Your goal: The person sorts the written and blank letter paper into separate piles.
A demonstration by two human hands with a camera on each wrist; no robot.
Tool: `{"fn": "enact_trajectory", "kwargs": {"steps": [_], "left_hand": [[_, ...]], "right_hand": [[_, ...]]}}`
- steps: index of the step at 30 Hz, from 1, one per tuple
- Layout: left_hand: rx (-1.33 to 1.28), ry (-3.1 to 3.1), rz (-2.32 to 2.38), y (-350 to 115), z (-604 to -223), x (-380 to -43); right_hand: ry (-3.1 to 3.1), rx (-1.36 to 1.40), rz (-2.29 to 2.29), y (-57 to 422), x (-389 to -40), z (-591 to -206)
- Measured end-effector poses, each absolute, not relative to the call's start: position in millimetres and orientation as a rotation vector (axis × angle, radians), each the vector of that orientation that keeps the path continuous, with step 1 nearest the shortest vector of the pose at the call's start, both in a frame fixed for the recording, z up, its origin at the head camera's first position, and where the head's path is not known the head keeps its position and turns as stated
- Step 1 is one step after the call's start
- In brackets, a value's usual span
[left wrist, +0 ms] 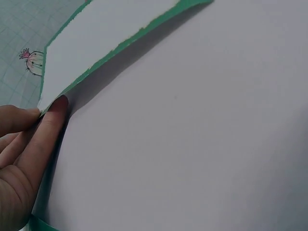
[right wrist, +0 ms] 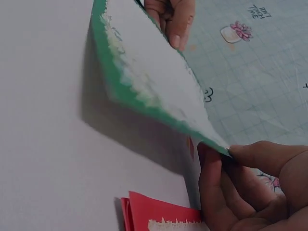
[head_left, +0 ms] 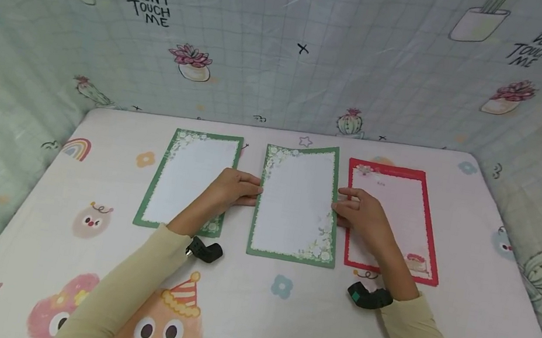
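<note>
A green-bordered sheet of paper with white flowers in two corners is held raised between both hands. My left hand pinches its left edge, thumb on one face and fingers behind, as the left wrist view shows. On the opposite edge my right hand pinches it too. The right wrist view shows the sheet slightly curved, its lower edge off the table and casting a shadow. Under the left forearm lies a similar green-bordered sheet. A red-bordered sheet lies beneath the right hand and wrist.
The table wears a white cloth printed with cartoon figures. A patterned curtain hangs behind it and along both sides. Black wrist devices sit at both cuffs. Red paper shows layered edges in the right wrist view.
</note>
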State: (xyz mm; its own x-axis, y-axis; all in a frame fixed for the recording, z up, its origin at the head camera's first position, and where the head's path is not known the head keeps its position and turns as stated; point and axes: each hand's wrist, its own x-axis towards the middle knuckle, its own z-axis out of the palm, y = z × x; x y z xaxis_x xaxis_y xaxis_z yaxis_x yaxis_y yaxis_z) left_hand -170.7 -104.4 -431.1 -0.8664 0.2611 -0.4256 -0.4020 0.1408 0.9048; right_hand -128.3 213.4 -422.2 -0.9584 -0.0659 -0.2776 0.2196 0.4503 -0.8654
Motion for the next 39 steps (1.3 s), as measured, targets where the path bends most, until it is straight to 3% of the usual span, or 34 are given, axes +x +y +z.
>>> {"fn": "enact_trajectory", "kwargs": {"steps": [39], "left_hand": [[-0.197,1.878,1.911,-121,-432,-166]], "right_hand": [[2.448,0.092,-1.665,201,-123,-418]]}}
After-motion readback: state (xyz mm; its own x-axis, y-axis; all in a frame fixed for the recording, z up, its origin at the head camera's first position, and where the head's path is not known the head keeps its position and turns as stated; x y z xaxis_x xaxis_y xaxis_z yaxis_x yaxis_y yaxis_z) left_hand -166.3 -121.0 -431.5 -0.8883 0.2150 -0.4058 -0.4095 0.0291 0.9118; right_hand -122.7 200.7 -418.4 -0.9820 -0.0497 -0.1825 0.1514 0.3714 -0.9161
